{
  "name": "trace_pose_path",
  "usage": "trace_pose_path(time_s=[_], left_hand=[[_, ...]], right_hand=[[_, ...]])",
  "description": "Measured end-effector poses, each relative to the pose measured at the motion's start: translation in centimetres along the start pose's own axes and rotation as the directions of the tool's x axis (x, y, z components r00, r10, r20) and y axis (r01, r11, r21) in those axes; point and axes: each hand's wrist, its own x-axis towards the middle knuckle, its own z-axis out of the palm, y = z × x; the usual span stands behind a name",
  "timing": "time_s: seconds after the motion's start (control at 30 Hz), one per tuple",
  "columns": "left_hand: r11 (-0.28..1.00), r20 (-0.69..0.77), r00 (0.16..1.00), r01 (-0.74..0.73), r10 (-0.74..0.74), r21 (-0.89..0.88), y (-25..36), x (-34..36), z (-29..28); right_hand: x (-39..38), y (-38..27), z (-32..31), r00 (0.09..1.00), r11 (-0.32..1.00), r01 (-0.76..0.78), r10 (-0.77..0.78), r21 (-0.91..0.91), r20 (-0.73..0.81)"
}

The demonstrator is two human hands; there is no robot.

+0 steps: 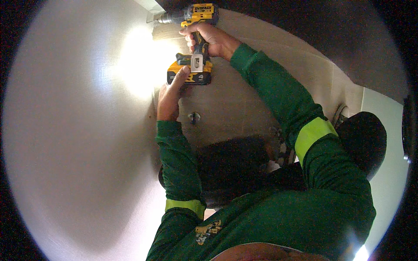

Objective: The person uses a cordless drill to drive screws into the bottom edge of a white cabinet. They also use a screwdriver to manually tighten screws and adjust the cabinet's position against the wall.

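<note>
A yellow and black cordless drill (204,15) is held out at the top of the view, its chuck (167,18) pointing left to the pale wall. My right hand (215,40) is closed round its grip, below the drill body. My left hand (171,96) holds the battery (201,78) at the drill's base, thumb over its near side and the other fingers mostly hidden. A metal belt clip (197,63) shows just above the battery. Near the chuck's front is a small greyish piece (151,16); whether the bit touches it or the wall, I cannot tell.
A pale wall (78,143) fills the left side, with a bright light patch (141,61) beside the drill. On the brownish floor (235,100) lies a small metallic item (194,117). A dark surface (322,35) bounds the upper right, and a light panel (385,126) stands at right.
</note>
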Motion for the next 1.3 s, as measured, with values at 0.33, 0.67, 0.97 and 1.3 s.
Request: trace_pose_path(time_s=[0.33,0.67,0.97,1.3], left_hand=[[0.998,-0.002,1.0,-0.03,0.03,-0.056,-1.2,0.6,-0.1],[0.996,-0.065,0.998,-0.004,-0.003,-0.094,-0.8,0.0,0.5],[0.992,-0.079,0.997,-0.024,0.014,-0.125,-1.1,0.0,0.7],[0.986,-0.08,0.996,-0.061,0.05,-0.154,-1.2,0.0,0.9]], right_hand=[[0.1,-0.3,0.2,0.999,0.999,0.043,-0.043,-0.027,0.006],[0.4,-0.2,-0.1,1.0,0.999,0.022,-0.021,-0.026,0.017],[0.7,0.1,-0.4,1.0,0.999,0.02,-0.019,-0.042,0.019],[0.6,-0.3,0.1,0.999,0.998,0.036,-0.035,-0.06,0.023]])
